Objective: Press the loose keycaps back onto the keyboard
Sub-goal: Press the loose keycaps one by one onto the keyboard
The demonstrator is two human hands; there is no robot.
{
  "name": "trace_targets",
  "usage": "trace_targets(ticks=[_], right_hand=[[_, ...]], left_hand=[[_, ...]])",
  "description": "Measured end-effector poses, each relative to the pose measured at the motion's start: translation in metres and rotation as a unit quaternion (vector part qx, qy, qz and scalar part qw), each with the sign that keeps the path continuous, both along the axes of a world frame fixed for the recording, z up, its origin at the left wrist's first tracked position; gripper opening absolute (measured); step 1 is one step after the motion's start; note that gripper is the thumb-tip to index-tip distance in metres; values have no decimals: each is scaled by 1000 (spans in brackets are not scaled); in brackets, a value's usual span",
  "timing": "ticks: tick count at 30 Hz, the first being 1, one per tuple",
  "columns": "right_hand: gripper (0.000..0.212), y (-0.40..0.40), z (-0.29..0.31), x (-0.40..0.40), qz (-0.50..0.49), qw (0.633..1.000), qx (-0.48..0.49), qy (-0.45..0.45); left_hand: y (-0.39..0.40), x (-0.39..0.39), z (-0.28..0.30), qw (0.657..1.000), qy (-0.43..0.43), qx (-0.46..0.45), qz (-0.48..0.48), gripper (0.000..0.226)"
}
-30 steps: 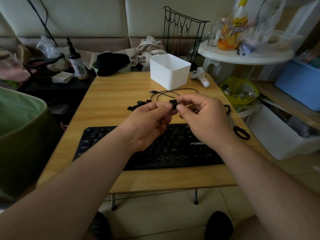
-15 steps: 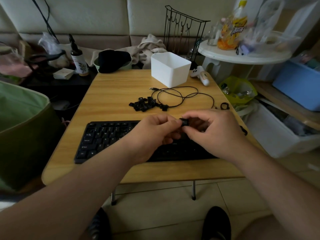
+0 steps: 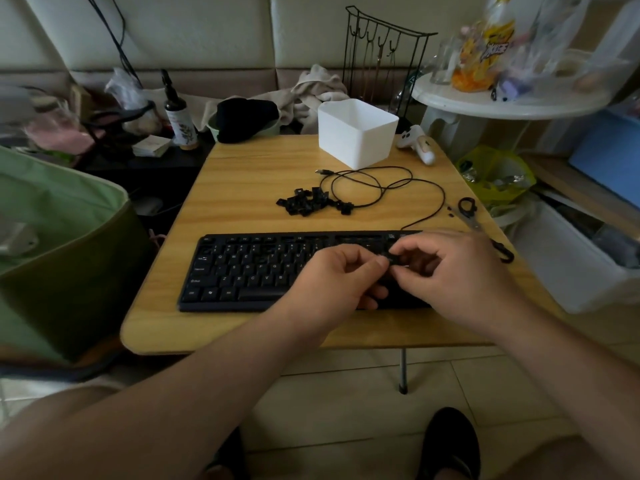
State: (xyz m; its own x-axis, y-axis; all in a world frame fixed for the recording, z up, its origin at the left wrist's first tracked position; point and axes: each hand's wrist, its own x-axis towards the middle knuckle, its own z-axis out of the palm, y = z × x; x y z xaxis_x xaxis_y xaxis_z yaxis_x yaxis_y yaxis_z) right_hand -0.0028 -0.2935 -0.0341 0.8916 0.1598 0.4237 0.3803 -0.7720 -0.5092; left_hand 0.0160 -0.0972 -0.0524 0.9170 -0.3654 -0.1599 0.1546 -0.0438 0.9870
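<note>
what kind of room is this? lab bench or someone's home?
Most likely a home living room, not a lab. A cushioned sofa back sits behind a low folding wooden table, with clothes heaped on the seat and a snack bag on a small white side table.

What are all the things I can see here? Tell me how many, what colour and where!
table: one, light wood, centre
keyboard: one, black, near edge of the table
keycaps: a pile, black, loose behind the keyboard
keycap: one, black, pinched between both hands over the keyboard's right part
cable: one, black, coiled beside the pile
box: one, white, far side of the table
scissors: one pair, black handles, right edge of the table
controller: one, white, far right corner
bottle: one, dark, left of the table
left hand: one, over the keyboard
right hand: one, over the keyboard's right end
</note>
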Motion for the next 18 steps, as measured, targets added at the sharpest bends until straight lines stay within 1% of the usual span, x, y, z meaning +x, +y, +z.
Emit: trace_targets(ticks=[3,6,10,12,13,15,16,18], right_hand=[[24,0,0,-1,-1,999,-18,27],[24,3,2,-1,8,998,-25,49],[22,6,4,5,22,996,-42,78],[24,2,3,8,15,995,-48,87],[23,-1,2,8,9,994,-55,97],[21,-7,-1,9,-2,989,-78,123],[21,-9,-3,8,-7,986,-93,136],[22,-13,-3,7,-14,981,-117,155]], left_hand=[[4,-1,1,999,17,20,-25,16],[9,-3,2,999,15,38,-34,15],[16,-5,3,996,1,80,-45,15],[18,-5,4,993,-23,103,-47,23],[20,-5,5,990,-51,121,-42,30],[24,-1,5,973,-140,181,-16,39],[27,2,6,957,-194,217,-2,38],[31,7,6,910,-297,290,9,34]])
